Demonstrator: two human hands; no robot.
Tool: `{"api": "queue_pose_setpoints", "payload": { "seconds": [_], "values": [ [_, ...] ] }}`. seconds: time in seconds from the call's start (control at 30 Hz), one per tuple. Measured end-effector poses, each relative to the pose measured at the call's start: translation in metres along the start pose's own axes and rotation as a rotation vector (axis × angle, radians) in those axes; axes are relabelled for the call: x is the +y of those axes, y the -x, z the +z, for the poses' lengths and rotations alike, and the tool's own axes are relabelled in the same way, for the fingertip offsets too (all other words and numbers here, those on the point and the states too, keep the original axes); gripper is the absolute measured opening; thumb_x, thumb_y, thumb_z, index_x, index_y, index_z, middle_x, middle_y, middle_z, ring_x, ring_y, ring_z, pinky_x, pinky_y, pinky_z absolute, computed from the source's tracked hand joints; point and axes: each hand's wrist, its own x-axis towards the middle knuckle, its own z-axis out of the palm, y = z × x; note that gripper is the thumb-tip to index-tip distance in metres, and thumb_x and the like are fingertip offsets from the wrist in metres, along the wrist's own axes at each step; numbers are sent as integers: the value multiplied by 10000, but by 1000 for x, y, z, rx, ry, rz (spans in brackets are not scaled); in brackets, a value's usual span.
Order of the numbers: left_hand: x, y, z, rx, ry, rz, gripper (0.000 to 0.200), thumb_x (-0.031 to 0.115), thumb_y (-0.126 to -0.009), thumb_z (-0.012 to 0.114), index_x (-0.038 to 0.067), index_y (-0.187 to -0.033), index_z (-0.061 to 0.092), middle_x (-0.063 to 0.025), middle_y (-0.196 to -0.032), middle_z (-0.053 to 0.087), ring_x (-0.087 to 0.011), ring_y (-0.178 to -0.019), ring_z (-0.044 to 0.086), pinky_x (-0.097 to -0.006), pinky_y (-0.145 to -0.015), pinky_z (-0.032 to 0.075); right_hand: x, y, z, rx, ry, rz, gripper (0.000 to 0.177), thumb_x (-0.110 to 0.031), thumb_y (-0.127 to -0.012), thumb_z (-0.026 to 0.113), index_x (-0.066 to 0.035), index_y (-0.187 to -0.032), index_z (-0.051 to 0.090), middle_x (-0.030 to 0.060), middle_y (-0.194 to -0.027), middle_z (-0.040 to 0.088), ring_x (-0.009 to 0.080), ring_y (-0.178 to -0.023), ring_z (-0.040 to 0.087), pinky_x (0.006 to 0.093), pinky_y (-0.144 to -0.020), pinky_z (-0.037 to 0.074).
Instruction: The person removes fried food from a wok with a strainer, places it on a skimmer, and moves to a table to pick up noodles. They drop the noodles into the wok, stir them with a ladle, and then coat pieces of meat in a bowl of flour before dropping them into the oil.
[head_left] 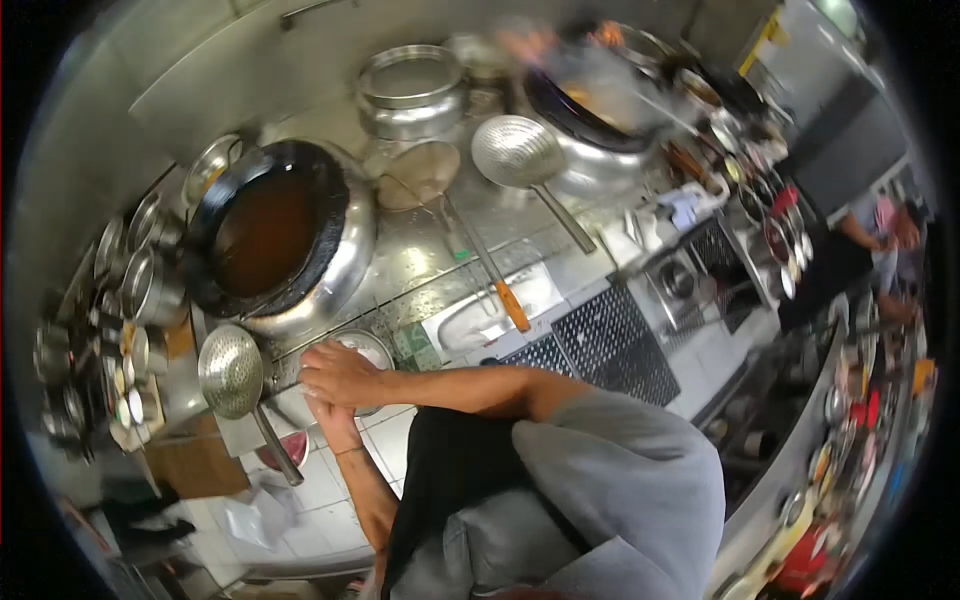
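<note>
My right hand (342, 374) lies over my left hand (328, 408), its fingers curled together. The fingers of my left hand are mostly hidden beneath it, and whatever is between the hands cannot be made out. Just behind them is a round metal bowl (370, 348), partly covered by my hands. To their left a perforated ladle (230, 372) rests with its handle pointing down. Beyond the hands, a large black wok (328, 230) holds dark brown liquid.
A lidded steel pot (412, 92), a mesh strainer (420, 178) and another perforated ladle (518, 152) stand or lie on the steel stove. A second wok (560, 112) steams at the back. Pots line the left side. A person (885, 230) stands far right.
</note>
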Motion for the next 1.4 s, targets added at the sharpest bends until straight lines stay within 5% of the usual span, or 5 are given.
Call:
{"api": "queue_pose_setpoints", "payload": {
  "seconds": [0.23, 0.4, 0.57, 0.9, 1.4],
  "values": [
    [99, 30, 15, 70, 169, -14, 312, 202, -874, 524, 66, -1154, 542, -99, -1228, 526, -225, -1100, 525, -356, -895, 461, -27, -10, -7, -204, -107, 259, 629, -269, -786, 671, -125, -1349, 429, 221, -1459, 225, 397, -1304, 294, 455, -1053, 253],
    [68, -15, -9, 124, 1372, -661, 302, 225, -892, 505, 73, -1142, 579, -92, -1134, 596, -252, -1031, 560, -402, -847, 487, -28, 7, -114, 204, -114, 489, 595, -182, -766, 698, -77, -1296, 447, 206, -1372, 328, 367, -1278, 325, 449, -1039, 281],
    [87, -13, 2, 17, 1514, -706, 330, 208, -860, 534, 45, -1142, 587, -99, -1074, 612, -235, -979, 564, -387, -804, 459, -28, 126, -240, 496, 308, 853, 413, -115, -772, 678, -15, -1131, 500, 150, -1122, 471, 279, -1028, 509, 346, -858, 447],
    [95, -18, 21, 127, 1516, -490, 339, 133, -855, 540, 13, -1171, 568, -106, -1115, 614, -254, -1014, 578, -406, -841, 482, 64, 445, -431, -257, 986, 1628, 568, -75, -655, 669, -34, -1177, 450, 136, -1251, 438, 359, -1021, 516, 469, -820, 452],
    [176, 6, 104, 652, 1475, -290, 300, 87, -839, 544, -10, -1119, 594, -111, -1063, 643, -241, -971, 598, -404, -845, 487, 315, 580, -568, -695, 723, 1693, 292, -236, -823, 569, -151, -1100, 611, 45, -1277, 462, 294, -1132, 490, 476, -878, 407]
  ]
}}
